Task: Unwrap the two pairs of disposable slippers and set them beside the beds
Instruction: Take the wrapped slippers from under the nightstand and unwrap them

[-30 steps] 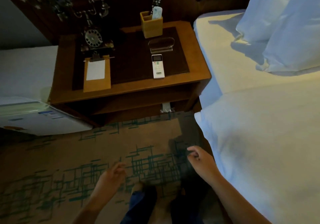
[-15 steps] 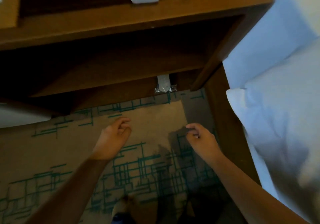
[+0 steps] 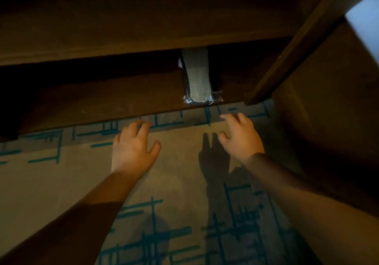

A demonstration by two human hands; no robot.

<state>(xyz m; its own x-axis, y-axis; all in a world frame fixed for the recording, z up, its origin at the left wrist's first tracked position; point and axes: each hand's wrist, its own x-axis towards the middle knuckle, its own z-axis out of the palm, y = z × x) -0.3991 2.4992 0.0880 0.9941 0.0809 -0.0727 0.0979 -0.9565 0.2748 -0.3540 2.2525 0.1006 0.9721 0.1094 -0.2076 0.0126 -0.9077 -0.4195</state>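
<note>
A wrapped pair of slippers [image 3: 197, 80] lies on the lowest shelf [image 3: 106, 100] of a dark wooden nightstand, its rounded end at the shelf's front edge and its length running back into the shadow. Clear plastic wrap crinkles and glints around that near end. The board above [image 3: 131, 45] overhangs the far part of the pack and hides it, so only one pack can be made out; whether a second lies behind it cannot be told.

Both hands hover over the carpet [image 3: 61, 182] just in front of the shelf edge, holding nothing. The left hand [image 3: 133, 147] has its fingers spread and loosely bent, thumb out to the side. The right hand [image 3: 240, 137] is likewise spread wide, fingertips close to the shelf's front lip, below and slightly right of the slippers.

To the right, the nightstand's side panel [image 3: 297, 45] slants down to the floor beside the pack. A strip of pale bedding [image 3: 363, 16] shows at the upper right corner. The carpet is tan with teal line patterns, and the hands cast shadows on it.
</note>
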